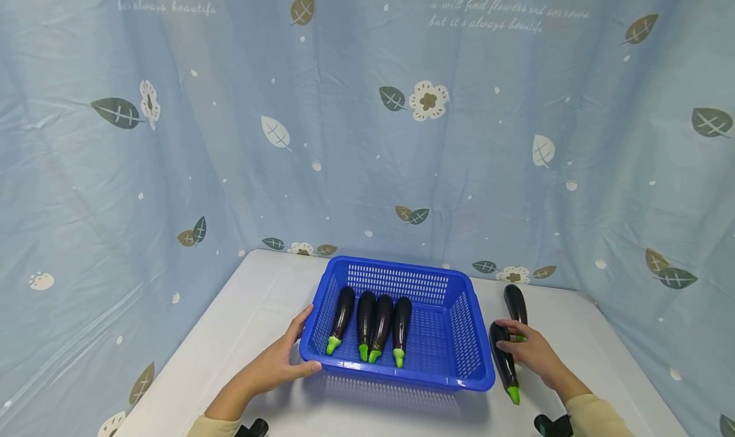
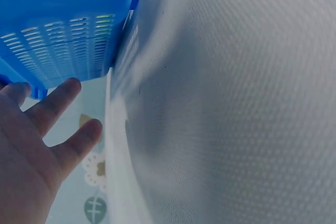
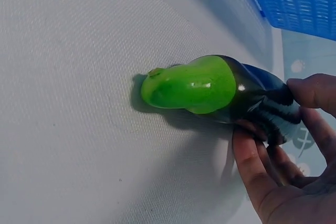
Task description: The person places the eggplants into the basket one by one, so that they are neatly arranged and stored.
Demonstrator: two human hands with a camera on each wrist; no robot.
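A blue plastic basket [image 1: 396,378] stands on the white table, with several dark eggplants [image 1: 381,325] side by side in its left half, green stems toward the front. My left hand [image 1: 278,360] spreads around the basket's front left corner, fingertips right at the left rim and thumb near the front rim. Right of the basket, my right hand [image 1: 535,354] holds an eggplant [image 3: 210,85] between thumb and fingers, its green stem pointing toward me. Just behind it lies another eggplant [image 1: 515,302], partly hidden by that hand.
The white table [image 1: 270,277] narrows toward the back. A blue curtain [image 1: 344,156] with printed leaves and flowers hangs behind it and along both sides. Dark wrist devices [image 1: 554,425] show near both sleeves.
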